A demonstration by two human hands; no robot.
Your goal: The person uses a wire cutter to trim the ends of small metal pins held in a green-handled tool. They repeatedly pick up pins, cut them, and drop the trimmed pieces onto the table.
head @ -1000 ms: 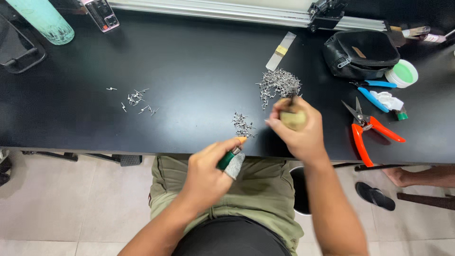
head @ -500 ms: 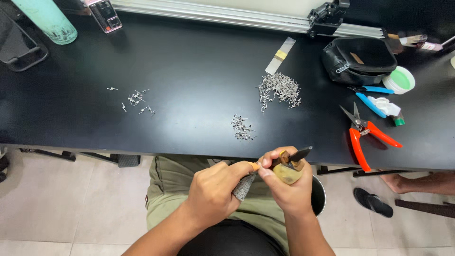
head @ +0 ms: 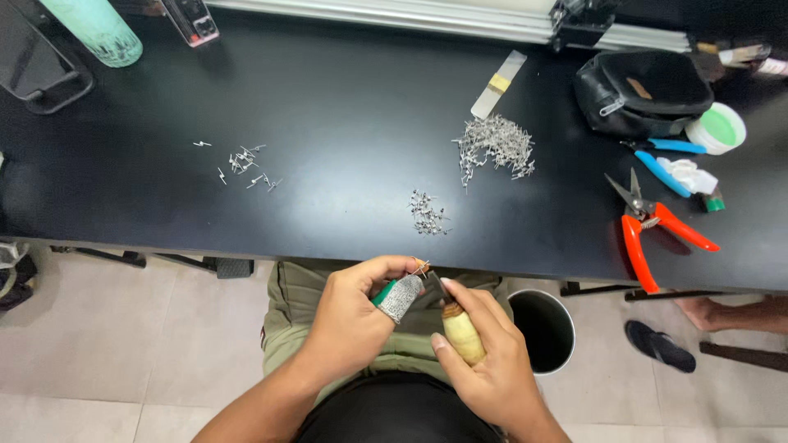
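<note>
Below the counter edge, over the lap, the left hand grips a lighter and the right hand grips a wooden-handled tool, their tips meeting. A big pin pile and a small pile lie near on the counter; a few pins lie well apart at left. By this, most pieces seem unworked.

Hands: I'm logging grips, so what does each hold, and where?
Left hand pinches a green lighter by its body; right hand wraps a wooden-handled tool by the handle.
</note>
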